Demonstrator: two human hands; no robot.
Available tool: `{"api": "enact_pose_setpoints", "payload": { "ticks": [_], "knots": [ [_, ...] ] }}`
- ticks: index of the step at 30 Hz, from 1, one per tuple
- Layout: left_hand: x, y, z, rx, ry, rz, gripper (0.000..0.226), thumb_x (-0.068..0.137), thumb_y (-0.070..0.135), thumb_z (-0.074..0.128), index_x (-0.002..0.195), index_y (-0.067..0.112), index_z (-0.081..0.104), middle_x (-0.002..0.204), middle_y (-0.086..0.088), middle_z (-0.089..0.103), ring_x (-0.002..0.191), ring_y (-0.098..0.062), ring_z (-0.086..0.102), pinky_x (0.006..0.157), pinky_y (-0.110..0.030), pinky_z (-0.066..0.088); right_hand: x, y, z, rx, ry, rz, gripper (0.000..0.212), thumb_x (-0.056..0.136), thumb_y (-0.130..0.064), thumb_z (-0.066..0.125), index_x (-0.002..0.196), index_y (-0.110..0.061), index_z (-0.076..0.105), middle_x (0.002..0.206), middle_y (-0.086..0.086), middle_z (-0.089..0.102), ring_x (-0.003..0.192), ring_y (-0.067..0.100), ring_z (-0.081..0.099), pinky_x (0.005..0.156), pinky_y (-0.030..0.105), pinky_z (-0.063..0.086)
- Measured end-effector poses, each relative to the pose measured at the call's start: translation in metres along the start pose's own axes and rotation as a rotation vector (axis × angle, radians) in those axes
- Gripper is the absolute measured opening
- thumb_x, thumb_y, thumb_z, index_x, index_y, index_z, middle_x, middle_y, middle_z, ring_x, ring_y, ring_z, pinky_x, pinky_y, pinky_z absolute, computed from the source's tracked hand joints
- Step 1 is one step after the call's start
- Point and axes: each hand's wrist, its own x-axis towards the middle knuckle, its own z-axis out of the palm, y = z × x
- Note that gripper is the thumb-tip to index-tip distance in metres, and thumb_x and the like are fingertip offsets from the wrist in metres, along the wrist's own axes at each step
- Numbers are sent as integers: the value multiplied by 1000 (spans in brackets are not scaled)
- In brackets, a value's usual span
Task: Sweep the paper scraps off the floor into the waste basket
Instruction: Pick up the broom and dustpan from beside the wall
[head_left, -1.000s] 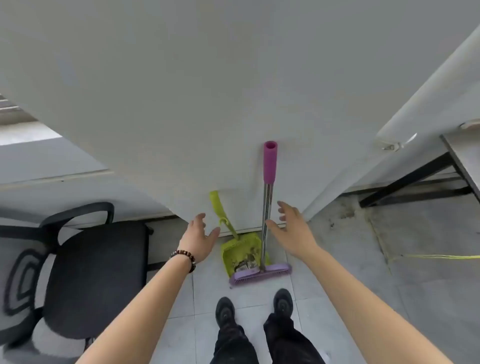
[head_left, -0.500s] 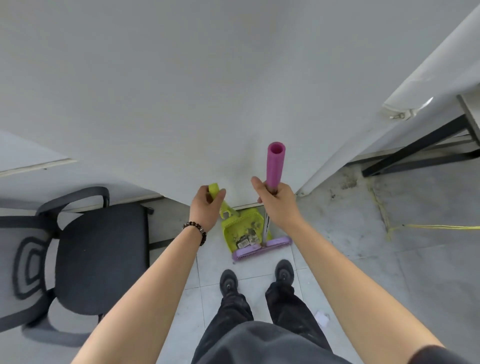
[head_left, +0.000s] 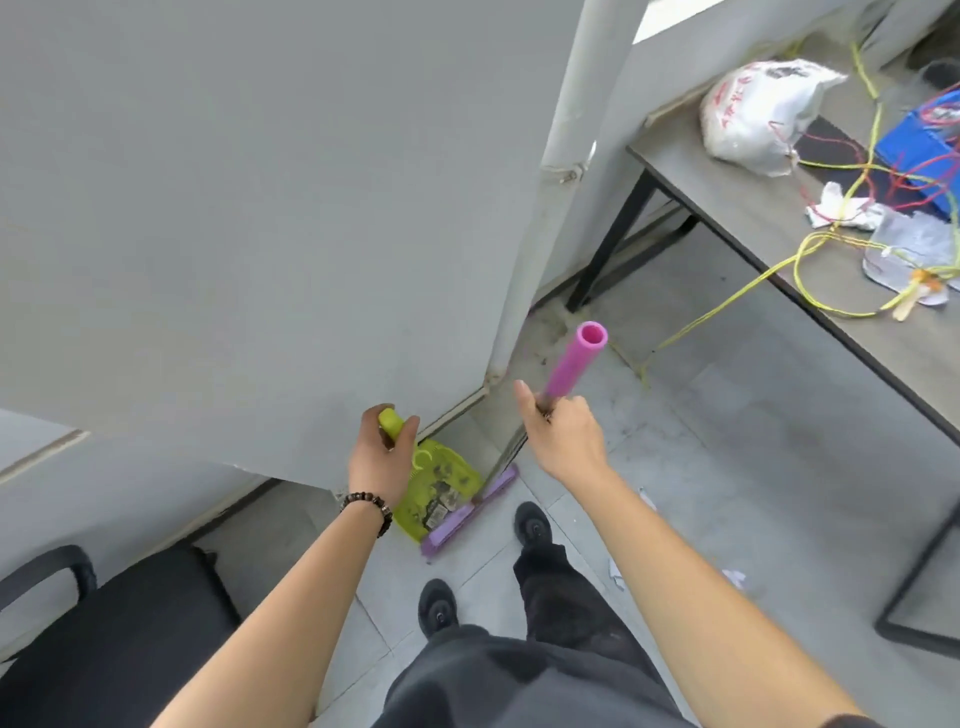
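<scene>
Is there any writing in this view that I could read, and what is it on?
Red printed characters on the white plastic bag, which lies on the table: too blurred to read.
Dark print on the scraps in the green dustpan: too small to read.
No other text shows, so nothing can be quoted.

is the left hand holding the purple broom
No, the left hand grips the handle of the green dustpan, while the right hand holds the purple broom.

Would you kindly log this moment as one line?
left hand: grips dustpan handle | right hand: grips broom handle | scraps: on floor
</scene>
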Motion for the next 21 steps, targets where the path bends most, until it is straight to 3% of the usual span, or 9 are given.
{"api": "enact_pose_setpoints", "payload": {
  "ticks": [2, 4, 5, 7, 10, 13, 15, 19, 21],
  "knots": [
    [-4, 3, 9, 18, -33, 27, 27, 91, 46, 59, 106, 26, 49, 76, 1, 59, 67, -20, 56, 59, -30, 46, -19, 21, -9, 312, -149, 195, 48, 92, -64, 40, 92, -19, 57, 79, 4, 57, 74, 26, 64, 68, 34, 50],
    [-11, 8, 20, 22, -61, 49, 30, 89, 47, 61, 98, 20, 52, 77, -1, 60, 70, -24, 58, 67, -36, 50, -42, 41, -22, 830, -327, 338, 23, 99, -22, 46, 119, -14, 52, 97, 15, 65, 87, 31, 69, 78, 36, 55],
    [-16, 13, 26, 40, -77, 65, 30, 88, 47, 61, 96, 19, 53, 78, -1, 61, 73, -25, 59, 70, -38, 51, -53, 51, -28, 1018, -346, 376, 32, 95, -3, 39, 124, -12, 50, 107, 23, 65, 96, 35, 69, 85, 38, 55],
    [-26, 22, 40, 95, -117, 112, 31, 89, 45, 62, 96, 16, 55, 81, -4, 63, 77, -28, 60, 74, -38, 51, -71, 73, -36, 1228, -279, 435, 52, 85, 10, 26, 125, -11, 52, 117, 31, 62, 108, 41, 65, 96, 43, 52],
    [-47, 40, 63, 142, -183, 189, 36, 90, 43, 63, 95, 9, 54, 78, -3, 59, 76, -29, 57, 70, -35, 47, -97, 108, -52, 1399, -113, 467, 49, 85, 4, 25, 123, -10, 54, 110, 30, 63, 108, 43, 63, 92, 43, 51],
    [-71, 58, 90, 160, -233, 257, 34, 91, 41, 63, 92, 9, 51, 74, 1, 54, 66, -22, 57, 61, -28, 45, -119, 145, -77, 1590, -13, 521, 43, 90, -23, 33, 120, -5, 59, 115, 36, 59, 109, 47, 61, 93, 44, 50],
    [-89, 71, 109, 170, -267, 293, 31, 91, 36, 64, 91, 9, 50, 74, 1, 52, 62, -18, 55, 53, -21, 41, -131, 167, -96, 1678, 28, 554, 47, 93, -43, 42, 114, -5, 60, 109, 32, 59, 97, 43, 64, 85, 40, 52],
    [-117, 82, 146, 238, -254, 329, 34, 88, 38, 67, 90, 8, 52, 80, -4, 56, 78, -26, 53, 69, -30, 37, -157, 202, -135, 1652, -38, 528, 26, 92, -25, 50, 94, -5, 67, 101, 23, 54, 82, 33, 62, 70, 32, 55],
    [-130, 80, 163, 266, -234, 318, 36, 87, 41, 67, 92, 7, 55, 82, -5, 59, 82, -28, 55, 73, -31, 39, -166, 221, -148, 1582, -78, 462, 36, 95, -17, 47, 71, -4, 72, 109, 23, 53, 86, 34, 62, 69, 32, 56]
  ]
}}
